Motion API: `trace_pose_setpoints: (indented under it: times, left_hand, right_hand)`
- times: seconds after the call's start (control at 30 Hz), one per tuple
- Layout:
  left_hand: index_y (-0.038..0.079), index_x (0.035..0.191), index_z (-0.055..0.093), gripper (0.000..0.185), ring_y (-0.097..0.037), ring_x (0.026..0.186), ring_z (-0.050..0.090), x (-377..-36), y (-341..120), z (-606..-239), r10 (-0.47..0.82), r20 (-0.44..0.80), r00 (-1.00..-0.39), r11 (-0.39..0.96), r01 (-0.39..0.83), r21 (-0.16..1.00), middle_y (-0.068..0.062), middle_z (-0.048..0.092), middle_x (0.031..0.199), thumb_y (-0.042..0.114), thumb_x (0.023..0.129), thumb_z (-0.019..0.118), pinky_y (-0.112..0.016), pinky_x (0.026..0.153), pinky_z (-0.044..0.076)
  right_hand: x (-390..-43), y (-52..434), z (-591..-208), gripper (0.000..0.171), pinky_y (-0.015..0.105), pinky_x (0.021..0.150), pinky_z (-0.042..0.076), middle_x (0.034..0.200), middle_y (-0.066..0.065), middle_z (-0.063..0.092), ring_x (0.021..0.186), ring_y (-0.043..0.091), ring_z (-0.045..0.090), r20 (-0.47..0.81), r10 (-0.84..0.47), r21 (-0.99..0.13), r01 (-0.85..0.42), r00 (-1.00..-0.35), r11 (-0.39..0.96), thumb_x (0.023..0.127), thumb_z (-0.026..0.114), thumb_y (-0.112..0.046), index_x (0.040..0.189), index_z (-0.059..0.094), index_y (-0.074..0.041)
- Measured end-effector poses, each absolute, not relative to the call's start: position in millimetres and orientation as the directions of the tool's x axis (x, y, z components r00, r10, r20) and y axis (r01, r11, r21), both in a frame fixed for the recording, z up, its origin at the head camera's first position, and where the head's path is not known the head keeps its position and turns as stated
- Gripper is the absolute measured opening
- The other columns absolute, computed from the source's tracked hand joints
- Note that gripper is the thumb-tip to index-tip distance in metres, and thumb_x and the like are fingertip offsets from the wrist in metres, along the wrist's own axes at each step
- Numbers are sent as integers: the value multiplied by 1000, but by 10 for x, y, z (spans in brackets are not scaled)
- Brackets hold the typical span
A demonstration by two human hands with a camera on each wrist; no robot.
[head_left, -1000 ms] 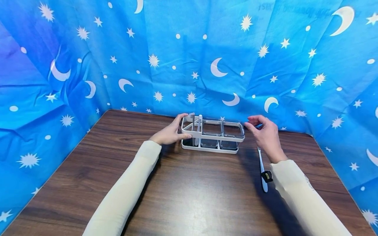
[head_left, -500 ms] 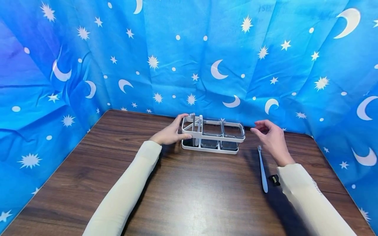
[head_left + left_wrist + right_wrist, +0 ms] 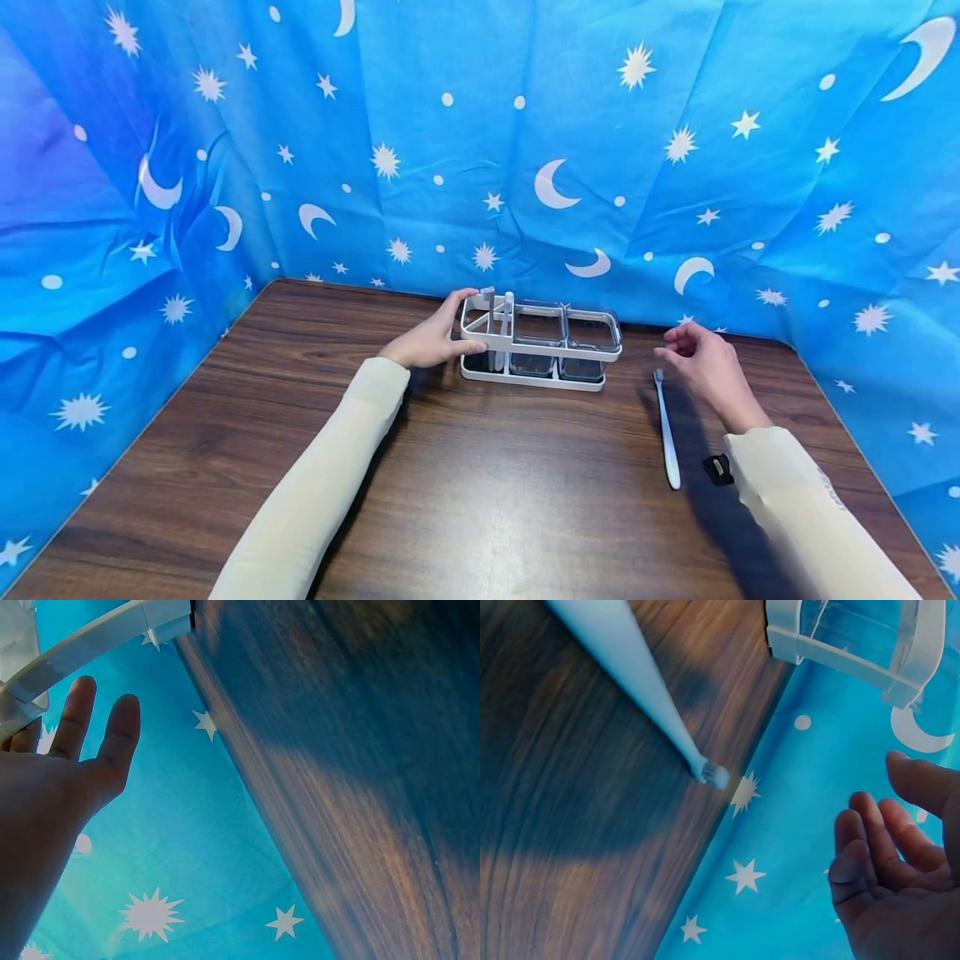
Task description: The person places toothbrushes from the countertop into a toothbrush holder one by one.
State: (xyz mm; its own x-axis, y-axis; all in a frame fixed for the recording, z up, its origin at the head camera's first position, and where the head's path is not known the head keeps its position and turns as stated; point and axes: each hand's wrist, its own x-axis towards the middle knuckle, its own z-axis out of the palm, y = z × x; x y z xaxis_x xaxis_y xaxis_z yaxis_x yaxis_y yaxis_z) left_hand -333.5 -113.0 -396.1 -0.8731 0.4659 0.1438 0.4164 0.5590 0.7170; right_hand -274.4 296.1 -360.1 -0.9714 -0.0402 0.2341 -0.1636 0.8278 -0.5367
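A white toothbrush holder with clear cups stands upright at the back of the table. Two toothbrushes stand in its left section. My left hand grips the holder's left end, thumb at the front and fingers behind; in the left wrist view its other fingers extend past the white rim. To the right, a pale-handled toothbrush lies on the wood, bristle end toward the back. Just above and right of that end hovers my right hand, fingers loosely bent and holding nothing.
The dark wooden table ends at a blue curtain with moons and stars, close behind the holder. A small black object shows beside the right sleeve.
My right hand has drawn away from the holder's right end, moving right and slightly down, uncovering the bristle end of the lying toothbrush. My left hand and the holder have stayed put.
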Motion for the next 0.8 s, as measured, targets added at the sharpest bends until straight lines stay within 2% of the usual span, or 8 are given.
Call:
trace_pose_setpoints:
  times: [0.33, 0.6, 0.8]
  left_hand:
    - [25, 148, 12, 91, -23, 122, 38, -3348, -1121, -3968, 466, 141, -874, 568, 417, 710, -10, 26, 144, 47, 82, 70, -44, 103, 29]
    - [22, 149, 11, 93, -25, 125, 36, -3354, -1116, -3979, 465, 141, -874, 582, 422, 695, -10, 23, 147, 50, 81, 69, -47, 104, 28]
    - [24, 148, 11, 93, -25, 124, 37, -3356, -1110, -3989, 463, 140, -875, 585, 421, 693, -10, 23, 147, 51, 81, 69, -47, 103, 29]
  right_hand:
    - [-2748, 3104, -3624, 37, 46, 73, 44, 93, 19, 60, 80, 31, 55, 77, -75, -496, -103, -994, 862, 87, 69, -19, 110, 55, 7]
    - [-2772, 3130, -3711, 34, 38, 67, 42, 92, 17, 58, 78, 28, 53, -15, -58, -488, -43, -998, 872, 87, 67, -17, 108, 55, 6]
    - [-2806, 3130, -3775, 37, 41, 68, 44, 97, 22, 58, 82, 32, 54, -79, -47, -484, -3, -996, 875, 87, 69, -16, 110, 53, 8]
